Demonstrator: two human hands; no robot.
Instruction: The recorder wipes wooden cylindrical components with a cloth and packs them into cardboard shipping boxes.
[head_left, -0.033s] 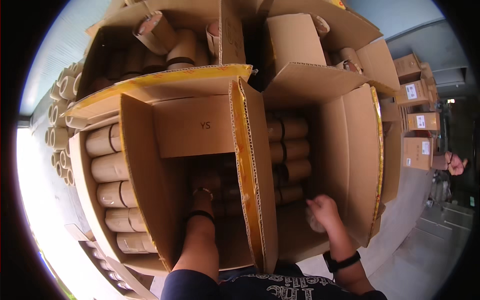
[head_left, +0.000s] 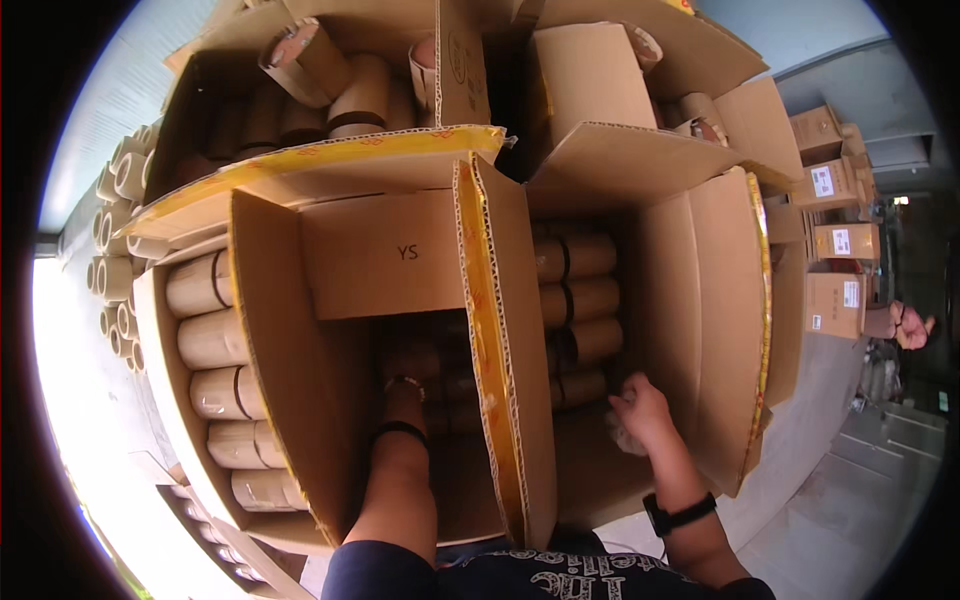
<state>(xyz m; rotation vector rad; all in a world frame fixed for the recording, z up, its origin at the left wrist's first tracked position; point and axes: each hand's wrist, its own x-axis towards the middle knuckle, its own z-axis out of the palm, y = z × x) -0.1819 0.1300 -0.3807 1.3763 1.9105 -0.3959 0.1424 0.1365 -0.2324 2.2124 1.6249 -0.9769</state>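
Note:
My left arm reaches down into the middle open carton (head_left: 385, 250). My left hand (head_left: 410, 360) is deep in shadow beside brown cylinders (head_left: 455, 385); its fingers are too dark to make out. Over the front part of the right-hand carton (head_left: 690, 250), my right hand (head_left: 645, 408) is closed on a crumpled, greyish, see-through piece (head_left: 627, 437), perhaps plastic film. Farther in, brown paper-covered cylinders with dark bands (head_left: 590, 298) lie stacked on their sides, just left of that hand.
Upright carton flaps (head_left: 500, 370) stand between my two arms. More banded cylinders (head_left: 225, 395) fill a carton at the left. Behind are open cartons holding cylinders (head_left: 365, 90). Pale hollow tubes (head_left: 115, 280) are piled at the far left. Another person's hand (head_left: 910, 328) shows by stacked boxes (head_left: 835, 300).
My right hand has moved slightly up and away from me with the crumpled piece. The left arm stays almost where it was. The whole view has shifted a little.

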